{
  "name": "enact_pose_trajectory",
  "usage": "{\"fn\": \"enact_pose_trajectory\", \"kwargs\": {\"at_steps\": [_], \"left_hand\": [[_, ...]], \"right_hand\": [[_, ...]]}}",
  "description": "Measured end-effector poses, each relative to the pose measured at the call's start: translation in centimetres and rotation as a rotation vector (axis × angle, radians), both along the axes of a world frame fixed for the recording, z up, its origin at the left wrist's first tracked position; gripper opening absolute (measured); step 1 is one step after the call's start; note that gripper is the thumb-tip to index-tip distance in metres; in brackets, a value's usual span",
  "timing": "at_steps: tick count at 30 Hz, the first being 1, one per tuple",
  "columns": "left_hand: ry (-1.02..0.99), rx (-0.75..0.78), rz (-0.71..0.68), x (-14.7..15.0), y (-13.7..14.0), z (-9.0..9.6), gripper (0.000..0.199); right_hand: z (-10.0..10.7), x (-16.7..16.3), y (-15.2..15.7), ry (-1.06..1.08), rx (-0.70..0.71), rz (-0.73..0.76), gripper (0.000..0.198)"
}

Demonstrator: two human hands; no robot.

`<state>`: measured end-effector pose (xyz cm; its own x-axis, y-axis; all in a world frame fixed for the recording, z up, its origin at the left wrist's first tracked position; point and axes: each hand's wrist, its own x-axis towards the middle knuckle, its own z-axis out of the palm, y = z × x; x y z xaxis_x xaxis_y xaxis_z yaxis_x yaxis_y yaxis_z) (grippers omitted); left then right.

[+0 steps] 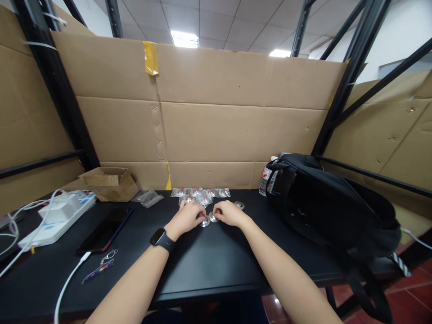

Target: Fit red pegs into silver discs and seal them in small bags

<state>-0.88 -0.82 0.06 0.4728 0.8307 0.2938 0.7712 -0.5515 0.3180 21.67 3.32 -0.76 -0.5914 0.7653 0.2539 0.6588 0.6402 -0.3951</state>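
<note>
My left hand (188, 218), with a dark watch on its wrist, has its fingers closed at a small round silver disc (204, 222) on the black table. Close by, my right hand (230, 212) pinches at a second silver disc (213, 218), which sits beside the first. Spots of red show near the fingertips of both hands. Just behind my right hand lies another round metal disc (239, 205). Beyond the hands, several similar discs in clear plastic bags (202, 197) form a loose cluster. My fingers cover part of the two discs.
A small open cardboard box (111, 184), clear plastic wrap (147, 198), a white power strip (59, 220), a phone (105, 229) with a cable and a keychain (99, 271) occupy the left. A black backpack (330, 207) and a water bottle (266, 179) stand right. Cardboard walls (216, 130) close the back.
</note>
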Motion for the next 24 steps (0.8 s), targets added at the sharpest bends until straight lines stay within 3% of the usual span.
{"fn": "enact_pose_trajectory", "kwargs": {"at_steps": [9,12,17,24], "left_hand": [[-0.247,0.044,0.156,0.0,0.1,0.7,0.017],[-0.351,0.043,0.161,0.0,0.3,0.6,0.018],[-0.484,0.008,0.131,-0.1,0.8,0.1,0.02],[-0.476,-0.013,0.103,0.0,0.7,0.1,0.025]], "right_hand": [[0.2,-0.6,0.6,0.45,-0.276,0.008,0.01],[0.2,-1.4,0.3,0.623,-0.41,0.016,0.018],[-0.1,-2.4,-0.5,0.776,-0.505,-0.008,0.03],[0.2,-2.6,-1.2,1.022,-0.808,0.046,0.039]]}}
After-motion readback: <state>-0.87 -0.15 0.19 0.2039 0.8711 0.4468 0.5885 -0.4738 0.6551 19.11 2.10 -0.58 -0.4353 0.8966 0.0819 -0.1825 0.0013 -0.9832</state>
